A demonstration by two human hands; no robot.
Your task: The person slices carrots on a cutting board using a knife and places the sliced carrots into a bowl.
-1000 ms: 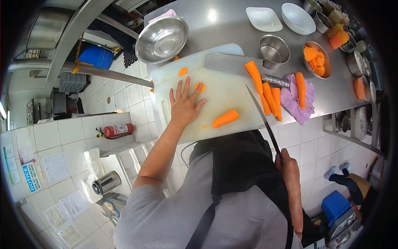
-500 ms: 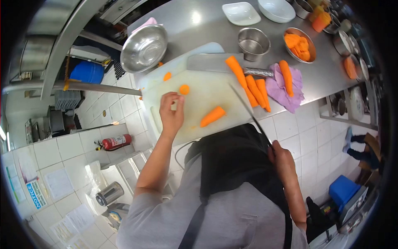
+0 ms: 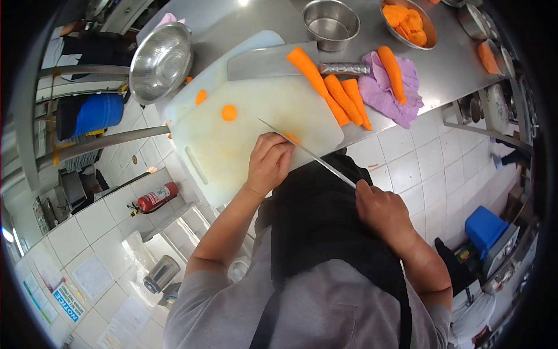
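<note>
My right hand (image 3: 382,212) is closed on the handle of a long thin knife (image 3: 328,166), whose blade slants up and left over the cutting board (image 3: 232,148). My left hand (image 3: 271,163) has its fingers curled down at the board's near edge, around a carrot piece (image 3: 292,138). Only a small orange bit of that piece shows beside the blade; the hand covers the rest. Farther off on the board lie a round carrot slice (image 3: 229,113) and a smaller carrot bit (image 3: 201,96). Several peeled carrots (image 3: 343,99) rest at the board's right side.
A cleaver (image 3: 264,61) lies across the board's far side, under one carrot. A pink cloth (image 3: 378,90) with a carrot on it is at the right. Behind stand a steel pot (image 3: 330,43), a bowl of carrot pieces (image 3: 427,43) and a colander (image 3: 142,84). Another person is at far left.
My left hand has come down and right from near the round slice onto the carrot piece. The knife has swung left, its blade now beside that hand. The view has shifted.
</note>
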